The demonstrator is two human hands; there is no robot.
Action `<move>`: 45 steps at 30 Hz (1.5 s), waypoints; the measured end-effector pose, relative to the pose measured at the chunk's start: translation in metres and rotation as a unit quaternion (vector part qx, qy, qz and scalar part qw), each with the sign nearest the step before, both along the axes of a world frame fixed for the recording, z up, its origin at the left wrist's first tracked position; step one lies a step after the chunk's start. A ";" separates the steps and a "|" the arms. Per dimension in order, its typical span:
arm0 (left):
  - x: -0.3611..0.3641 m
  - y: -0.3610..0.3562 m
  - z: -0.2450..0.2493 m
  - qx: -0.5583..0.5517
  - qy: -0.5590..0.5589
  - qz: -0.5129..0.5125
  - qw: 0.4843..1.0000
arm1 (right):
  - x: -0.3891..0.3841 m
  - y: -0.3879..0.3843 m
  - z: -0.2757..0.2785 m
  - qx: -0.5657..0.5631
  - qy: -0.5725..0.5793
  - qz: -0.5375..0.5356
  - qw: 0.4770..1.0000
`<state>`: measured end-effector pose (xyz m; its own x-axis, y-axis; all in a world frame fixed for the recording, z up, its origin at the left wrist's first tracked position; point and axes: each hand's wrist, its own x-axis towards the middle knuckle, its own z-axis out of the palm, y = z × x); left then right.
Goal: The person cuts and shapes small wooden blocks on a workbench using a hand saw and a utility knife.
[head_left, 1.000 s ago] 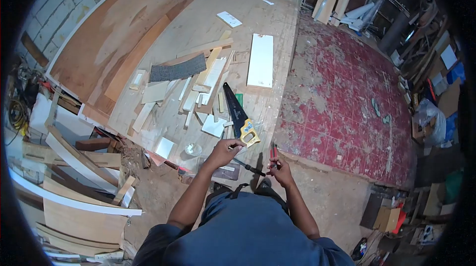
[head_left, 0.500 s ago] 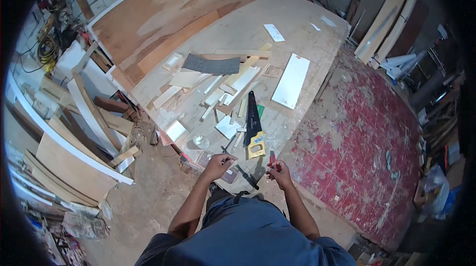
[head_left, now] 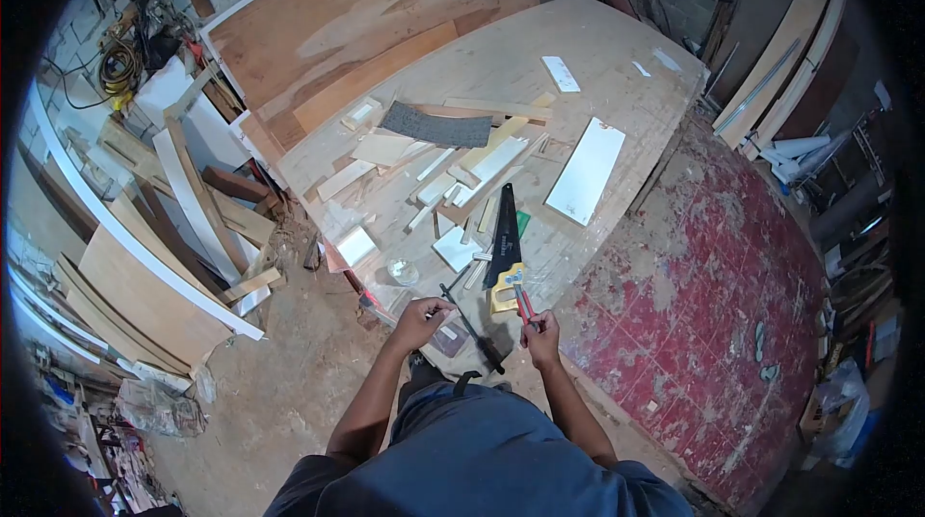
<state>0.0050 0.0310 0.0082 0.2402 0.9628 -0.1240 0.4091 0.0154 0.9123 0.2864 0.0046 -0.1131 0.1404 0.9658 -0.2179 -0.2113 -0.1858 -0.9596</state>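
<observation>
Close to the table's near edge, my left hand (head_left: 421,320) has its fingers drawn together; what they hold, if anything, is too small to name. My right hand (head_left: 541,336) grips a red and black tool (head_left: 523,303), its tip pointing up toward the saw handle. The hand saw (head_left: 505,245) lies on the table with its black blade pointing away and its yellow handle toward me. Between my hands a long dark bar tool (head_left: 474,332) lies slantwise. A small clear round container (head_left: 402,272) stands beyond my left hand.
Wood strips and white offcuts (head_left: 489,162) lie scattered mid-table (head_left: 511,35), near a dark curved piece (head_left: 436,124). A white board (head_left: 586,170) lies at the right. Curved panels (head_left: 145,286) lean at the left. Red flooring (head_left: 703,324) spreads right of the table.
The view has shifted, so the table appears slightly lower and further right. The red and black tool in my right hand now tilts up and left, overlapping the saw handle.
</observation>
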 end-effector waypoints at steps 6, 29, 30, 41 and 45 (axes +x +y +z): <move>0.017 -0.005 -0.002 -0.003 -0.011 -0.008 1.000 | 0.019 -0.009 -0.011 0.013 0.108 -0.028 0.994; 0.028 0.010 -0.016 -0.020 0.000 -0.070 0.997 | 0.054 -0.073 -0.026 -0.091 0.102 -0.029 0.990; 0.023 0.011 -0.016 -0.045 -0.016 -0.064 0.997 | 0.051 -0.072 -0.027 -0.091 0.102 -0.028 0.990; -0.072 0.044 -0.005 -0.048 -0.038 -0.048 0.997 | -0.024 -0.013 -0.020 -0.086 0.078 0.056 0.992; -0.111 0.053 0.005 -0.030 -0.021 -0.030 0.999 | -0.088 0.049 -0.012 -0.052 0.027 0.138 0.989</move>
<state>-0.1060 0.0841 0.0133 0.3041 0.9374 -0.1699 0.3720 0.0473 0.9270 0.1986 0.0540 -0.1250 -0.1402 0.9380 -0.3171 -0.1890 -0.3398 -0.9213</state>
